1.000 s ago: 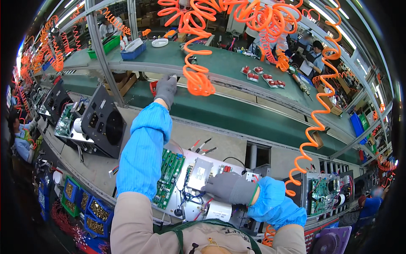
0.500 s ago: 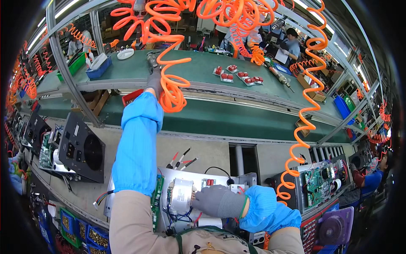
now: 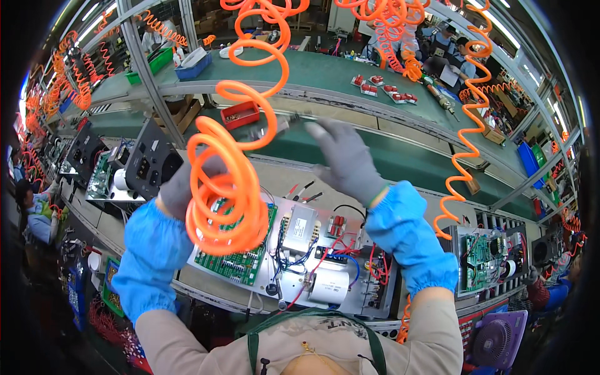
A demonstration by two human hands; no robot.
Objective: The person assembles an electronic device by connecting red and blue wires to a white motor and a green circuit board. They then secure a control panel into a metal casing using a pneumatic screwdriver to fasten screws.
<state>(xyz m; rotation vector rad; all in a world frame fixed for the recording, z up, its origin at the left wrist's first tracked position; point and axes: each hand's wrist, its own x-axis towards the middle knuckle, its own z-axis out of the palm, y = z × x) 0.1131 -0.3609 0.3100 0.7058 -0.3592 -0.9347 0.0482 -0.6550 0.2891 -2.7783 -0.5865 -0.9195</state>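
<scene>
My left hand (image 3: 178,187), in a grey glove, is on the left, with its fingers hidden behind an orange coiled air hose (image 3: 228,212). What it holds, if anything, I cannot make out. My gloved right hand (image 3: 347,156) is raised over the far side of the work, thumb and fingers apart and nothing in them. Left of its fingertips a blurred air-driven tool (image 3: 275,128) shows behind the hose. Below both hands lies a metal chassis (image 3: 290,209) with a green circuit board (image 3: 240,272), a silver transformer (image 3: 300,228), a white cylinder (image 3: 329,286) and red components (image 3: 337,225).
A red bin (image 3: 232,117) of small parts stands beyond the hose. On the green upper shelf (image 3: 300,69) lie red-and-white component boards (image 3: 400,95) and another air tool (image 3: 442,100). Similar units (image 3: 494,256) stand to either side. A purple fan (image 3: 497,340) is at lower right.
My left hand has come back from the upper shelf, and the tool and hose have moved nearer. My right hand has lifted off the chassis and reached forward, fingers spreading. The view has shifted.
</scene>
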